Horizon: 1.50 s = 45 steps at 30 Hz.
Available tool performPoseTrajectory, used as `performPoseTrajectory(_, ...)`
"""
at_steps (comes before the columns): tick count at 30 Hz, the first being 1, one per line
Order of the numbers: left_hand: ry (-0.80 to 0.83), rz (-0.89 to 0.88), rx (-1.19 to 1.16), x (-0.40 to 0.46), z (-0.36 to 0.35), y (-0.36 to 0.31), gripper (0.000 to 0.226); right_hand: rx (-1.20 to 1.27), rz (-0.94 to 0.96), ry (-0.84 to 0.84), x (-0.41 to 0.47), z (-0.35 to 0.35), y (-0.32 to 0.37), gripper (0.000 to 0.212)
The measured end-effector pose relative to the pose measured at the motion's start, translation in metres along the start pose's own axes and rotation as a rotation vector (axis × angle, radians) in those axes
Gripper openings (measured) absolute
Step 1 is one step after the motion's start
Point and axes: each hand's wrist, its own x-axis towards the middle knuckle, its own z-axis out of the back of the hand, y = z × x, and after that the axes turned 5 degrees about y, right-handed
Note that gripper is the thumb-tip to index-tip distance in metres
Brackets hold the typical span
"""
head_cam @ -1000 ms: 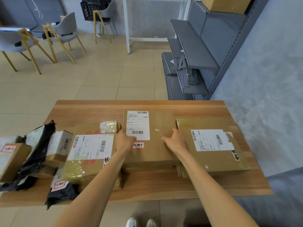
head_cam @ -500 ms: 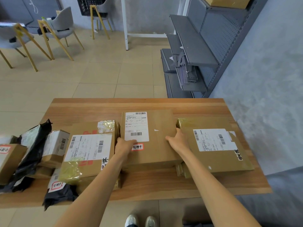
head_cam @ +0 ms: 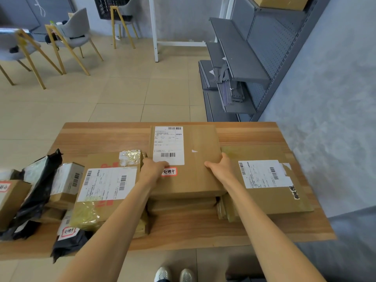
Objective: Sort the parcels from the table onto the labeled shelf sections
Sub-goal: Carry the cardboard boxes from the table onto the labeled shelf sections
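Head view: the box (head_cam: 195, 165), flat stiff cardboard, lies mid-table on another parcel, reaching the far edge. The left hand (head_cam: 151, 171) clasps its left edge, thumb on top; the right hand (head_cam: 220, 165) clasps the right edge. It looks light and rigid; opposite side edges are the sound hold for a level lift

On the wooden worktop (head_cam: 244, 231) lie three large flat brown cardboard parcels with white shipping labels: one at the left (head_cam: 105, 186), one in the middle (head_cam: 195, 169) and one at the right (head_cam: 262, 180). At the far left are two small cardboard boxes (head_cam: 67, 182) (head_cam: 10, 200) and two black plastic mailer bags (head_cam: 38, 192) (head_cam: 67, 243). Beyond the worktop stand three grey chairs with yellow legs (head_cam: 69, 35) (head_cam: 18, 49) (head_cam: 122, 19) and one grey metal shelf unit (head_cam: 244, 58).
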Motion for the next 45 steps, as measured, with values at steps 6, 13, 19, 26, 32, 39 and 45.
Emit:
performPoseTrajectory(6, -0.006, -0.147, 0.014, -0.014, 0.011, -0.045, 0.035, -0.001, 0.132, -0.094, -0.006, 0.027, 0.033, 0.067)
performPoseTrajectory(13, 0.054, -0.382, -0.086, -0.039, 0.032, -0.086, 0.072, 0.158, 0.269, -0.148, -0.013, 0.058, 0.064, 0.076)
performPoseTrajectory(19, 0.168, -0.444, -0.178, -0.06, 0.048, -0.105, 0.073, 0.331, 0.46, -0.095, -0.029, 0.079, 0.081, 0.057)
performPoseTrajectory(26, 0.188, -0.459, -0.327, -0.077, 0.054, -0.113, 0.067, 0.437, 0.504, 0.052, -0.054, 0.098, 0.103, 0.058)
performPoseTrajectory(32, 0.264, -0.512, -0.329, -0.096, 0.057, -0.12, 0.062, 0.514, 0.449, 0.107, -0.068, 0.107, 0.106, 0.073)
performPoseTrajectory(39, 0.273, -0.52, -0.347, -0.115, 0.053, -0.118, 0.066, 0.488, 0.484, 0.009, -0.092, 0.115, 0.096, 0.072)
performPoseTrajectory(45, 0.329, -0.535, -0.348, -0.141, 0.056, -0.126, 0.064, 0.502, 0.507, -0.046, -0.132, 0.122, 0.092, 0.069)
